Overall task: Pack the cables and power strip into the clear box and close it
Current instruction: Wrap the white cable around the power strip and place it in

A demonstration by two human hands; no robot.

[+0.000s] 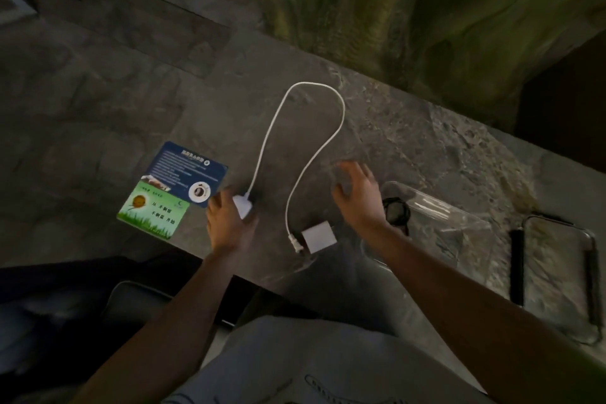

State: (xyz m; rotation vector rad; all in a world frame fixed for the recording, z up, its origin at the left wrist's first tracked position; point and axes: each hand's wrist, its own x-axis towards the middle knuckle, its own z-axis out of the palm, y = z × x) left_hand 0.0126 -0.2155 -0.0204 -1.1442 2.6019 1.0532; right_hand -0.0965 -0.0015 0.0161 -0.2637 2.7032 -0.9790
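On the grey stone worktop (442,147), a clear box (436,207) lies open at right, with a black coiled cable (396,210) at its left end. A white cable (272,128) loops across the centre. The right hand (359,197) hovers beside the box, fingers spread and released. The left hand (229,223) grasps the cable's white block (243,207). A white adapter (318,236) lies between the hands

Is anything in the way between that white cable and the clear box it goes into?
Only the person's own right hand, open, sits between the white cable and the clear box. Nothing else on the counter shows in that gap.
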